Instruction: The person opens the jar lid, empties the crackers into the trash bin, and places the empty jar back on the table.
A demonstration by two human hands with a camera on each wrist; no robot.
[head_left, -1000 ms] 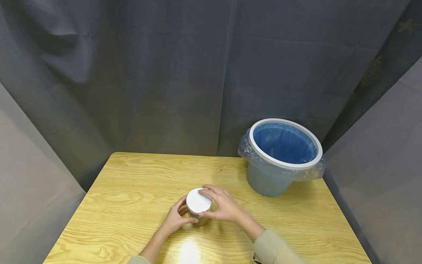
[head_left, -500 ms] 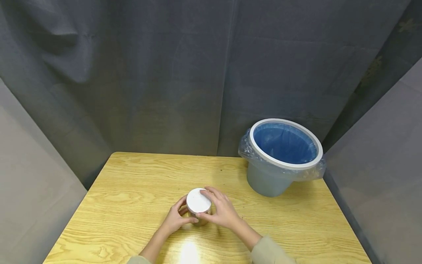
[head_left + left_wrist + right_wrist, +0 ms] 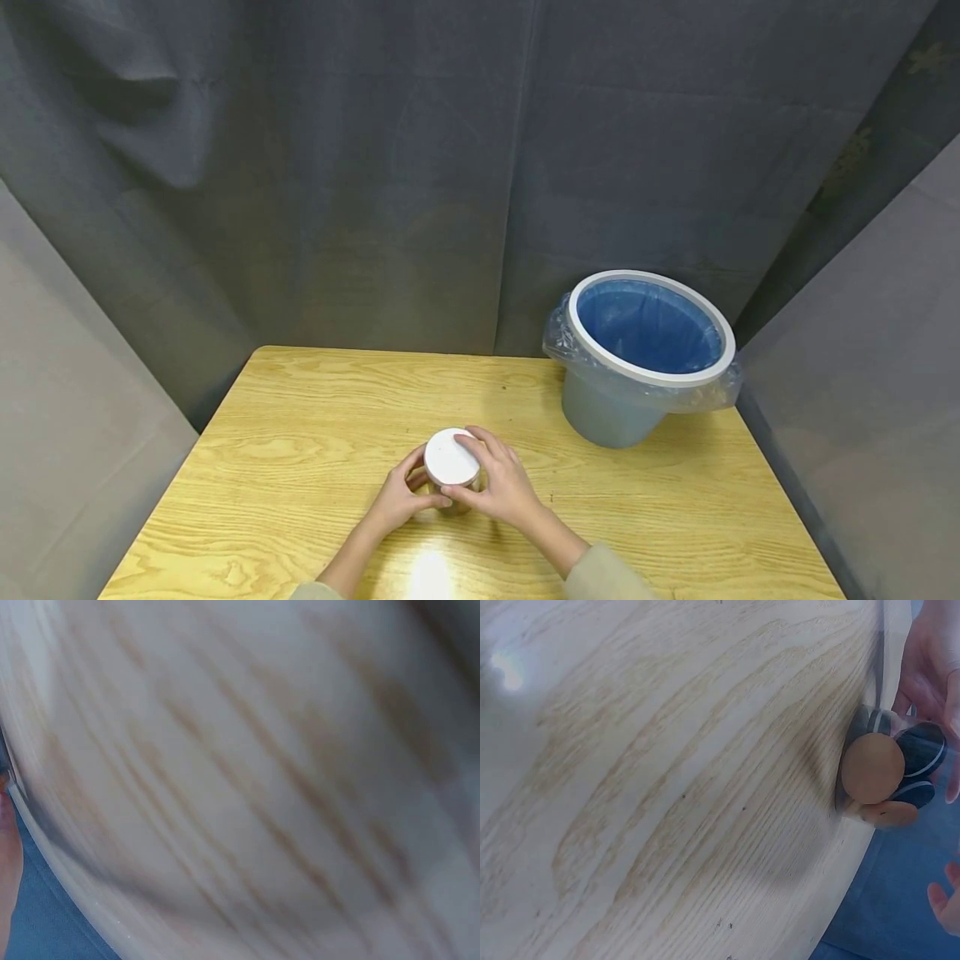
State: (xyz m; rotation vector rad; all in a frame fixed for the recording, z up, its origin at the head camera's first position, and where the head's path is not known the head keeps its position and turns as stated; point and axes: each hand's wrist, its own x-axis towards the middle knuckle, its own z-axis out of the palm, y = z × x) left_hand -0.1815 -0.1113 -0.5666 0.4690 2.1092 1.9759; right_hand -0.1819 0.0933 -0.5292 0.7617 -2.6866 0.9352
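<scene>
In the head view, a clear jar (image 3: pixel 453 507) with a white round lid (image 3: pixel 451 457) stands upright near the front of the table. My left hand (image 3: pixel 402 496) grips its side from the left, thumb in front and fingers behind. With thumb and fingers spread across the edge of the lid, my right hand (image 3: pixel 501 486) holds it from the right. The right wrist view shows the jar's transparent wall with round tan biscuits (image 3: pixel 873 769) and dark sandwich biscuits (image 3: pixel 921 748) inside. The left wrist view catches mostly tabletop and a sliver of skin at its left edge.
A grey-blue bin (image 3: pixel 611 408) with a white rim and clear plastic liner stands at the table's back right. Wood-grained tabletop (image 3: pixel 322 417) surrounds the jar. Dark curtain (image 3: pixel 375 208) hangs behind, and grey panels (image 3: pixel 885 358) flank both sides.
My right hand has shifted slightly left around the lid, its thumb sliding along the front edge and its forearm swinging left. My left hand and the jar stay in place.
</scene>
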